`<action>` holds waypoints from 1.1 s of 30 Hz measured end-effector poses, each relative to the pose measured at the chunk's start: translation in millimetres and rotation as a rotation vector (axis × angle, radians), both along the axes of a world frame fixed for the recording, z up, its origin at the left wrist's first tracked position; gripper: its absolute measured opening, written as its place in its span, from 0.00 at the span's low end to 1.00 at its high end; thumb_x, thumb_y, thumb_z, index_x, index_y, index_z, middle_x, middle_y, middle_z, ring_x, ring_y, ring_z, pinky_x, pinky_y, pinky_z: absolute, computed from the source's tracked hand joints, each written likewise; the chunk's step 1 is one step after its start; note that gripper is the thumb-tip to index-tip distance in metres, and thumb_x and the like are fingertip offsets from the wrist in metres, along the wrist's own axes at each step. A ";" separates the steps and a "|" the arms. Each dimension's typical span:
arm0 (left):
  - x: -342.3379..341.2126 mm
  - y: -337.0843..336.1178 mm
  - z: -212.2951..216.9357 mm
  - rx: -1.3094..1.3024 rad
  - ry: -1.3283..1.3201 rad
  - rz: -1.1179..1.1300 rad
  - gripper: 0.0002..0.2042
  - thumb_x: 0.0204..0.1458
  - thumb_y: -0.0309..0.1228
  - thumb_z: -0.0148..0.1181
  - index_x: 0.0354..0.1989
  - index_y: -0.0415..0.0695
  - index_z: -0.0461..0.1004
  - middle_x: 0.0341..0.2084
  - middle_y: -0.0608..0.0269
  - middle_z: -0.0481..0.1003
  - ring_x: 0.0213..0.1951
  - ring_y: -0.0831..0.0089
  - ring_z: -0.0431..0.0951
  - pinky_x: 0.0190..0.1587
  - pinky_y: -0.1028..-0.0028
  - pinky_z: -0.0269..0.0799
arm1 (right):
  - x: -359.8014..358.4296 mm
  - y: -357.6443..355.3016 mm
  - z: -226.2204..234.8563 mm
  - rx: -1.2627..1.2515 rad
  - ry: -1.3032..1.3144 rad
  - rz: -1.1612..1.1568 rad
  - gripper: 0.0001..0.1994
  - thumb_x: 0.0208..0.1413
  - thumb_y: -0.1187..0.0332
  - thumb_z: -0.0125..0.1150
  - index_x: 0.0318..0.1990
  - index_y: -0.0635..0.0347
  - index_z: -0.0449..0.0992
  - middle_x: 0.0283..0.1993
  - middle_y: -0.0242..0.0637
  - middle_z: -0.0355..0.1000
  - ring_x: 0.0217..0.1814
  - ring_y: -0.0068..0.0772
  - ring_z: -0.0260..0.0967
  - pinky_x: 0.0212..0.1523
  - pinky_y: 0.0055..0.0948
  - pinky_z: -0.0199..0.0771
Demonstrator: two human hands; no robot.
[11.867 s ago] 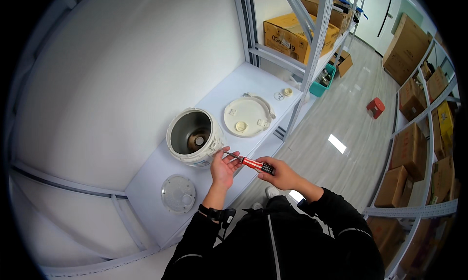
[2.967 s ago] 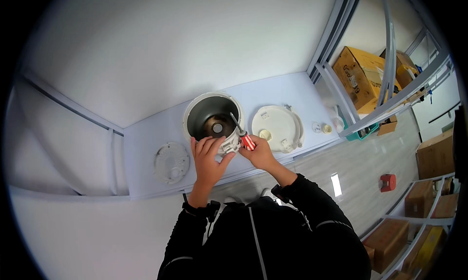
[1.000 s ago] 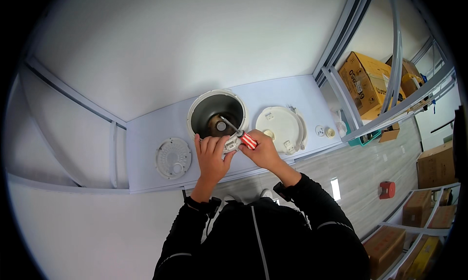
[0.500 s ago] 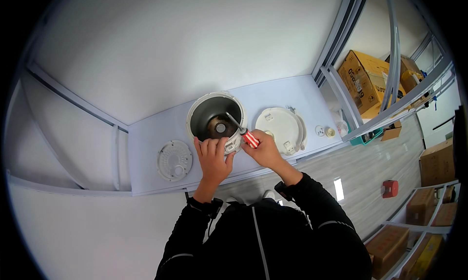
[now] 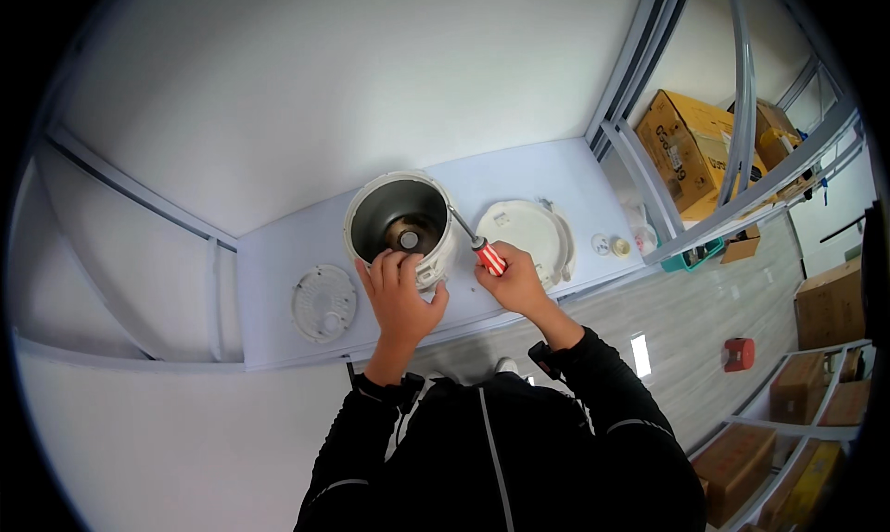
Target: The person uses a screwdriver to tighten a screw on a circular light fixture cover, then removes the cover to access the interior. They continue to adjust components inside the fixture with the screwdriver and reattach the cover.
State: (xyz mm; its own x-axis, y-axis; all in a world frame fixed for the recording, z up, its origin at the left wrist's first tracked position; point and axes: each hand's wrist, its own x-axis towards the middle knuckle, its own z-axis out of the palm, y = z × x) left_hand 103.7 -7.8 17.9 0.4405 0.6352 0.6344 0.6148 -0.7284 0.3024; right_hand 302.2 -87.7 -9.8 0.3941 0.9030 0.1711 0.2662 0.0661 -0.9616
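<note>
White disc (image 5: 324, 303) on the table (image 5: 266, 282), my left hand (image 5: 400, 308), its grip loosely open, fingers over the near rim of the pot (image 5: 391, 203) mid-table, screwdriver (image 5: 489, 257) in my right hand's (image 5: 516, 282) closed grip, tip near the pot, lid (image 5: 530, 234) beyond.

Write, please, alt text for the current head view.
The left hand rests on an open, round white appliance body; the right hand holds a red-striped screwdriver beside it. A pale disc and a white cover flank it on the shelf.
</note>
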 end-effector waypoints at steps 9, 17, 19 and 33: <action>22.1 -39.8 -35.7 -0.287 -0.011 -0.456 0.14 0.52 0.30 0.67 0.48 0.44 0.79 0.35 0.55 0.77 0.36 0.54 0.79 0.41 0.58 0.79 | 34.6 -18.3 -10.4 -0.034 -0.018 -0.006 0.07 0.54 0.74 0.69 0.40 0.63 0.81 0.31 0.36 0.76 0.33 0.25 0.71 0.38 0.29 0.74; 47.5 -41.5 -139.2 -0.604 0.119 -0.004 0.14 0.59 0.34 0.65 0.52 0.44 0.77 0.42 0.54 0.79 0.43 0.51 0.82 0.45 0.55 0.78 | 64.2 -41.3 -10.8 -0.074 -0.021 0.060 0.06 0.56 0.75 0.70 0.38 0.62 0.78 0.31 0.28 0.73 0.33 0.18 0.67 0.36 0.25 0.70; 50.9 -42.2 -148.2 -0.570 0.084 0.034 0.14 0.58 0.33 0.67 0.50 0.45 0.77 0.40 0.55 0.79 0.41 0.52 0.82 0.43 0.55 0.78 | 68.7 -47.5 -5.3 -0.079 -0.026 0.095 0.06 0.56 0.75 0.71 0.38 0.62 0.78 0.31 0.29 0.73 0.33 0.18 0.67 0.36 0.26 0.70; 85.7 -45.5 -119.0 -1.079 -0.446 -0.068 0.06 0.64 0.29 0.60 0.45 0.43 0.76 0.36 0.59 0.80 0.36 0.61 0.82 0.42 0.60 0.79 | 104.6 -80.8 22.2 -0.155 -0.158 0.302 0.12 0.56 0.71 0.73 0.44 0.63 0.78 0.35 0.40 0.77 0.34 0.31 0.75 0.38 0.31 0.75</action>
State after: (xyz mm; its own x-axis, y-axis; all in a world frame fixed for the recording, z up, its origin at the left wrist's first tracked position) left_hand 189.4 -53.3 -101.1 0.3684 0.9228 -0.1130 0.2675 0.0112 0.9635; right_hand 406.8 -168.5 12.5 0.0854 0.9945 0.0604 0.4033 0.0210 -0.9148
